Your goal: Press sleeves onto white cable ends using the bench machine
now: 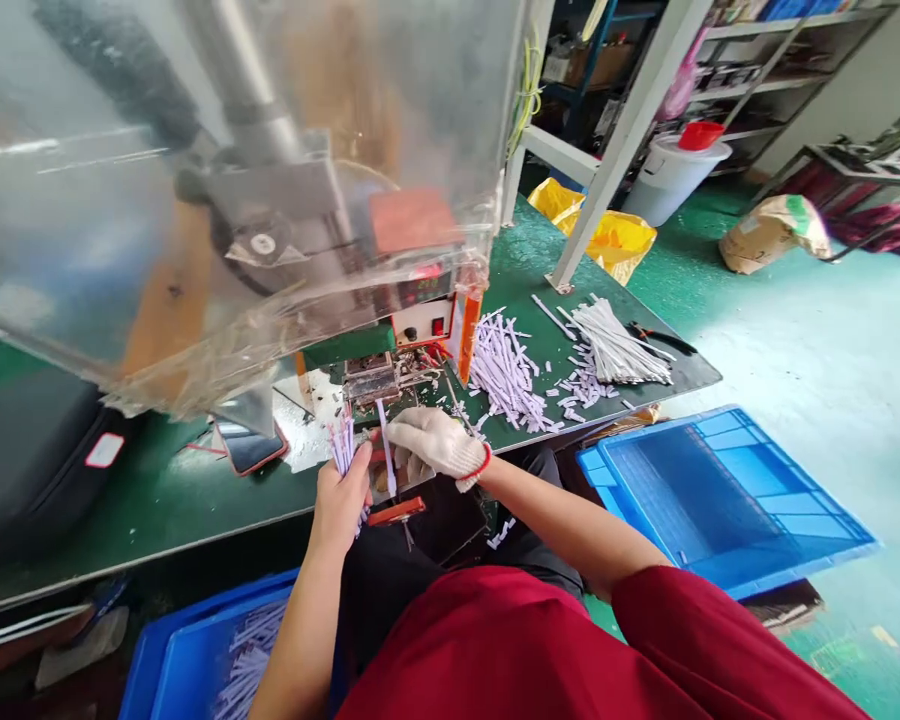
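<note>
My bare left hand (pixel 339 505) is closed around a bundle of thin lavender strips (pixel 342 437) with reddish upper ends. Beside it, my right hand (pixel 436 440) wears a white knitted glove with a red cuff. Its fingertips pinch a single lavender strip (pixel 388 462), whose far end reaches a small metal fixture (pixel 371 385) on the machine. Below the strip sits an orange-red bar (pixel 397 511) at the table's front edge. The glove hides part of the fingers and the exact grip.
A cloudy plastic guard (pixel 390 120) hangs over the machine. Right of it lie a heap of lavender strips (pixel 506 370), a pale bundle (pixel 619 340) and pliers (pixel 660 338). Blue crates (pixel 727 500) stand at right and lower left. A phone (pixel 251 447) lies left.
</note>
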A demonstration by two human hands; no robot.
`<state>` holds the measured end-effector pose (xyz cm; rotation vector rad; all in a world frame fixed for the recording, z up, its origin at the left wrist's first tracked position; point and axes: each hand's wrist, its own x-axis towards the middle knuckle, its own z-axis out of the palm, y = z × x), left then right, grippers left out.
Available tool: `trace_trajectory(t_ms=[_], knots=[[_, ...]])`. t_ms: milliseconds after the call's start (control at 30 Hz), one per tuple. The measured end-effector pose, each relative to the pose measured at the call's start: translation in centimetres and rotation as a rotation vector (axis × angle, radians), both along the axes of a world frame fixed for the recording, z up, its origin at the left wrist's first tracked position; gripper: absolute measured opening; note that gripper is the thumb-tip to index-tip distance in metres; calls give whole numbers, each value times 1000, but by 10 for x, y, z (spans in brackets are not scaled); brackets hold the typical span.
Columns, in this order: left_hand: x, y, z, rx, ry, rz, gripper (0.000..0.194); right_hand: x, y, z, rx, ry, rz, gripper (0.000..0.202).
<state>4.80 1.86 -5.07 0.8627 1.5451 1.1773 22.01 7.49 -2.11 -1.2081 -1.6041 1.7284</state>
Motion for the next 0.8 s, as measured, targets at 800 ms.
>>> trace_trajectory(t_ms=[800], knots=[[17, 14, 16, -26, 106, -24, 38, 197, 18, 46, 232, -60, -465, 42]])
